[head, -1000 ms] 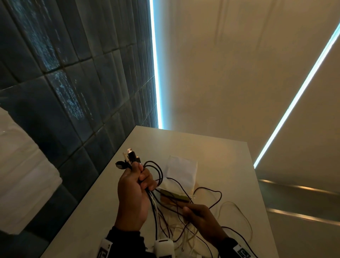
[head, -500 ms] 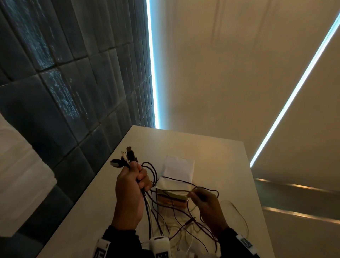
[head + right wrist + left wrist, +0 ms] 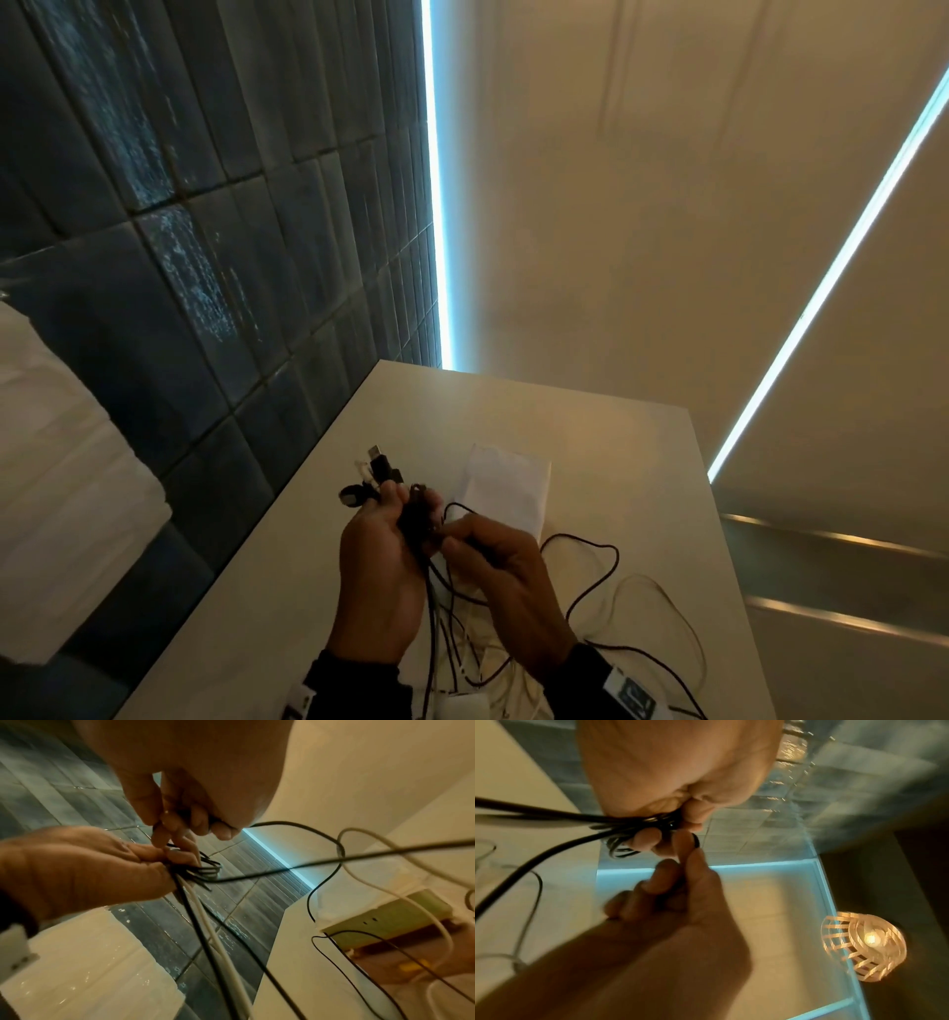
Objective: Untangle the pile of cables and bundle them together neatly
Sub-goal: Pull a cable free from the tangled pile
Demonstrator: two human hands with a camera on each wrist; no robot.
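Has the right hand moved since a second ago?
Yes. The right hand has come up off the table, beside the white packet, to meet the left hand gripping the cables.

The cables (image 3: 426, 519), mostly black and some white, are gathered in a bunch in my left hand (image 3: 377, 575), plugs sticking up. Their loose ends hang down and lie in loops on the table (image 3: 590, 437).

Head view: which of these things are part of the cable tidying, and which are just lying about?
Part of the job:
- bunch of black cable ends, gripped by left hand
- thin black cable, pinched by right hand
- loose white cable

Lying about:
- white paper packet
- pale tabletop
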